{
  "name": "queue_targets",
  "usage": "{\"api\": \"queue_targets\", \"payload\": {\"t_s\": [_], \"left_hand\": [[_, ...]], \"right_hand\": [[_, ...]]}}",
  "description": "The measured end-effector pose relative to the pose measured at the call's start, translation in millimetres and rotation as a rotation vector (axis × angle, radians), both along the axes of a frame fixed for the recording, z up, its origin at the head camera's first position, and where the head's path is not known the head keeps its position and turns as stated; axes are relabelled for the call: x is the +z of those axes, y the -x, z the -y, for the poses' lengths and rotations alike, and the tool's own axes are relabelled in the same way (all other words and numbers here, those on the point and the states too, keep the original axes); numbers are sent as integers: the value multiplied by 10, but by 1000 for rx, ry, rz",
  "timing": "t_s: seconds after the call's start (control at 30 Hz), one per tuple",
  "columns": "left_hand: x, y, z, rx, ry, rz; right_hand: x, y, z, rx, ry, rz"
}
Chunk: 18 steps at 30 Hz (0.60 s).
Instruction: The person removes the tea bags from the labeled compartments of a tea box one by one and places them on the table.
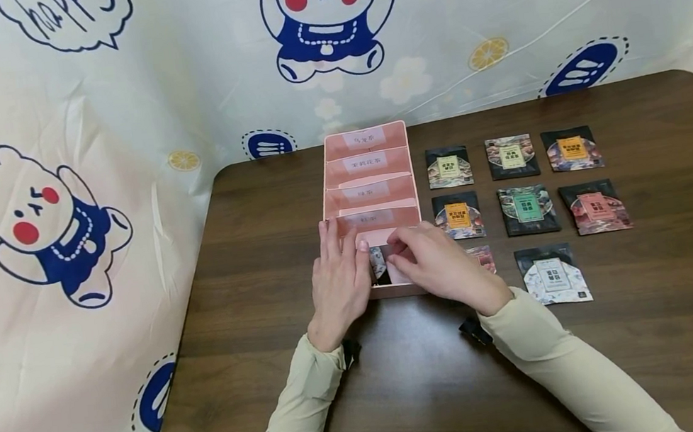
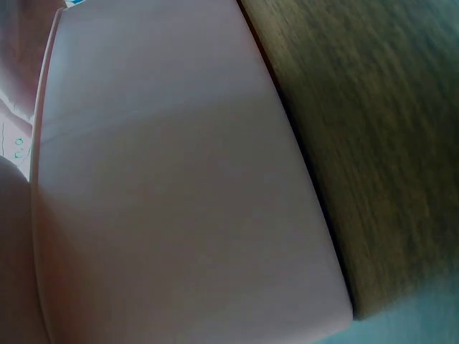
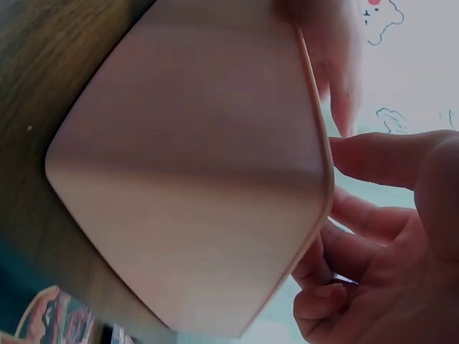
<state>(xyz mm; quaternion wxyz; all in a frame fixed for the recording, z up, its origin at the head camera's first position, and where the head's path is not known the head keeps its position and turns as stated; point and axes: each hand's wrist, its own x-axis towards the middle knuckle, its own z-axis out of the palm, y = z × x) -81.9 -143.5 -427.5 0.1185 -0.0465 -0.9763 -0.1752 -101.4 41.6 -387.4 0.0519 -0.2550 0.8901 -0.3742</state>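
In the head view a long pink box (image 1: 326, 197) with labelled compartments stands on the table. A tea sachet (image 1: 379, 263), dark with a white floral pattern, shows in its nearest compartment between my hands. My left hand (image 1: 341, 277) rests over the box's left rim with its fingers extended forward. My right hand (image 1: 432, 263) reaches over the right rim, thumb and curled fingers pinching at the sachet; the fingertips are partly hidden. In the right wrist view the thumb (image 3: 387, 158) and bent fingers lie right at the rim. The left wrist view shows mostly the box's side wall (image 2: 179, 186).
Right of the box several tea sachets lie in rows, including an orange-labelled one (image 1: 458, 216), a green one (image 1: 528, 210), a red one (image 1: 596, 207) and a white one (image 1: 554, 275). A pink sachet (image 1: 482, 258) is partly hidden behind my right hand. A printed cloth (image 1: 209, 82) hangs behind the table.
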Motion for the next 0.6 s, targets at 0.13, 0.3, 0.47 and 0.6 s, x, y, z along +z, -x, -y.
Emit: {"api": "queue_targets", "payload": {"t_s": [0.13, 0.3, 0.47, 0.6], "left_hand": [[-9, 1, 2, -2, 9, -9], [-13, 4, 1, 0, 14, -19], [-17, 3, -1, 4, 17, -15], [-19, 4, -4, 5, 18, -9]], "right_hand": [[9, -23, 60, 11, -30, -1], [-5, -39, 116, 9, -73, -3], [-27, -49, 170, 11, -104, -8], [-53, -55, 202, 20, -100, -33]]}}
